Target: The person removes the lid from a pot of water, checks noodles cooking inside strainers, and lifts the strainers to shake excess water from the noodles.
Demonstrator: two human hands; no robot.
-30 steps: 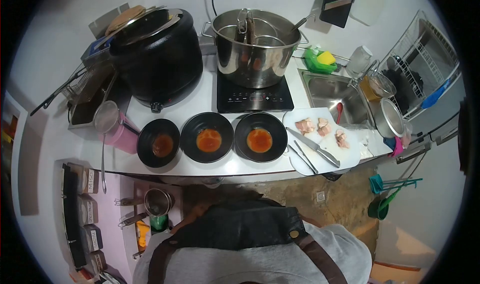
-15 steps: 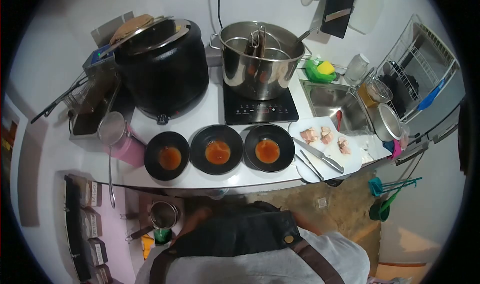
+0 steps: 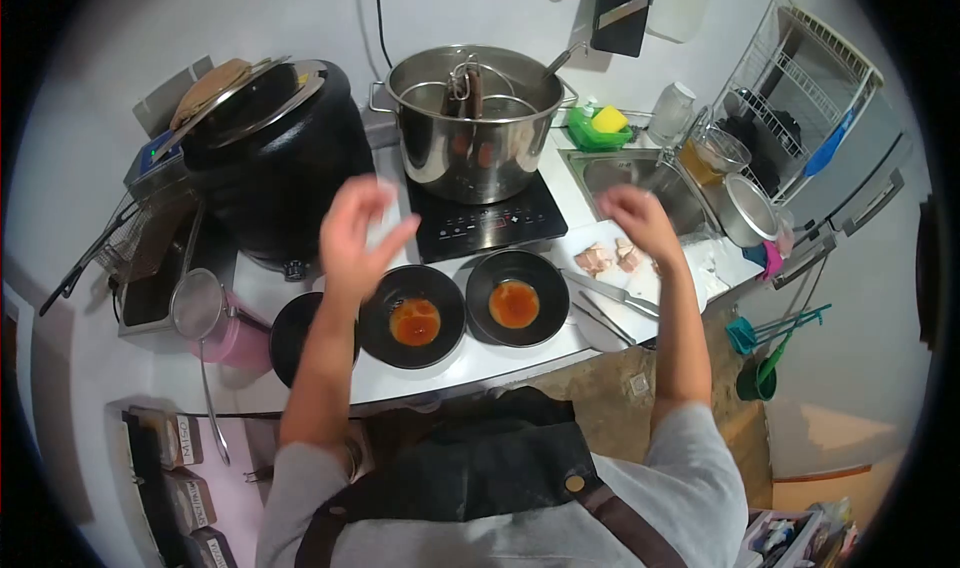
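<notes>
My left hand (image 3: 360, 233) is raised above the counter, thumb spread from the bent fingers, with nothing in it. It is in front of the large black pot (image 3: 270, 158). My right hand (image 3: 642, 226) hangs over the sink's front edge and the white cutting board (image 3: 600, 333), its fingers loosely bent, slightly blurred and apparently without anything. Raw meat pieces (image 3: 594, 259) lie on the board, beside a knife (image 3: 610, 290) and tongs-like metal tool (image 3: 603, 320). Two black bowls (image 3: 372, 318) (image 3: 480, 313) show reddish-brown liquid; my left forearm partly covers a third bowl (image 3: 295, 343).
A steel stockpot (image 3: 480, 158) stands on an induction cooker (image 3: 490, 230). Behind the board are a sink (image 3: 590, 168) and a green container with a yellow sponge (image 3: 608, 120). At left, a strainer (image 3: 199, 305) rests on a pink container (image 3: 235, 343). A wire rack (image 3: 790, 88) stands right.
Both my hands have risen from below the counter edge to above the counter. The view has shifted, so the pots and bowls appear farther left. The bowls and board look otherwise unchanged.
</notes>
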